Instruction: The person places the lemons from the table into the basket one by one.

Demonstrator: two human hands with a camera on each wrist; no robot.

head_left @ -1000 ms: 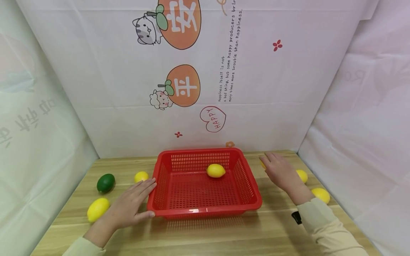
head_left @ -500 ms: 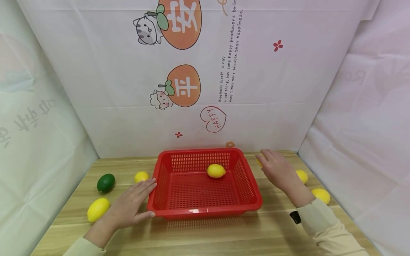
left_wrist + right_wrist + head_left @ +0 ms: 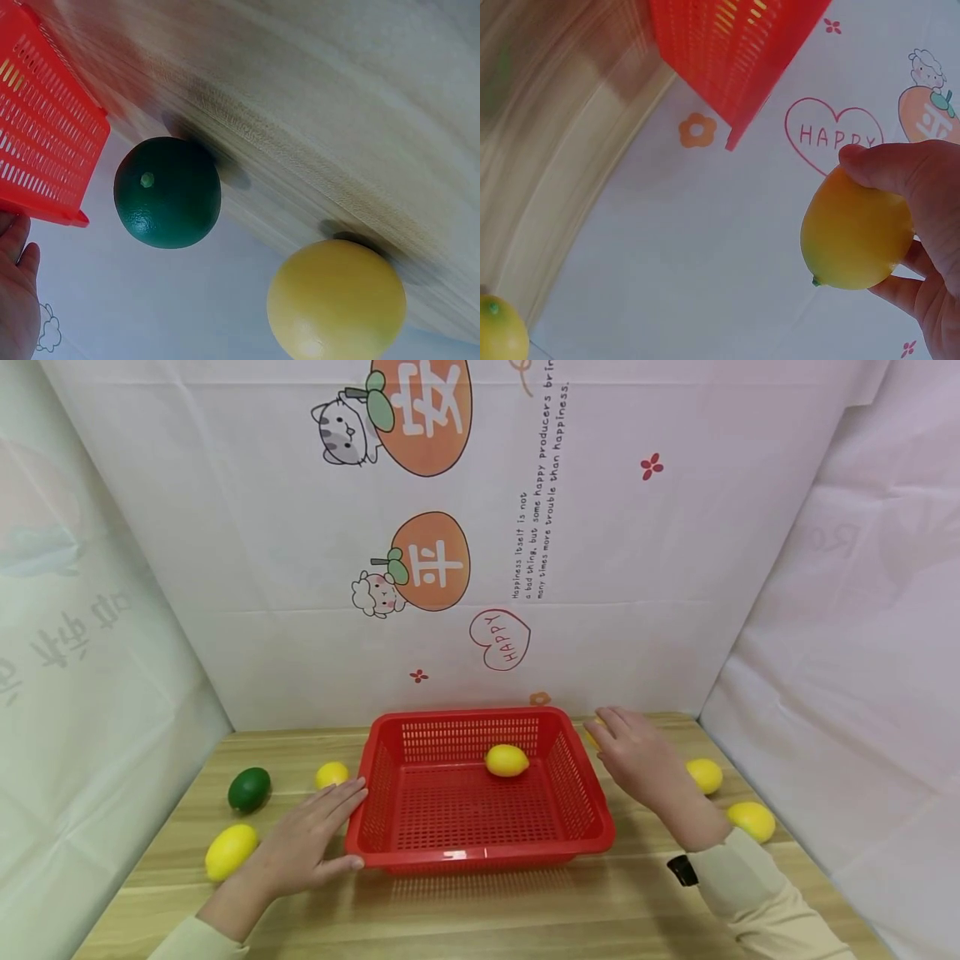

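Note:
In the head view my right hand (image 3: 643, 762) is off the right side of the red plastic basket (image 3: 480, 857), near its back corner. It grips a lemon (image 3: 855, 229) between thumb and fingers, raised above the table; the right wrist view shows the lemon's green tip. My left hand (image 3: 303, 837) rests on the basket's left rim, fingers straight and thumb at the front corner. Inside the basket, toward the back right, lies one lemon (image 3: 506, 761). The held lemon is mostly hidden behind my fingers in the head view.
Left of the basket are a dark green lime-like fruit (image 3: 249, 789), a yellow lemon (image 3: 231, 852) and another lemon (image 3: 332, 774) near the rim. Two lemons, one farther back (image 3: 705, 776) and one nearer (image 3: 752, 822), lie at right. White printed cloth (image 3: 600, 610) walls the wooden table.
My right hand has moved left and slightly up with the lemon, closer to the basket. The left hand and the basket have stayed in place.

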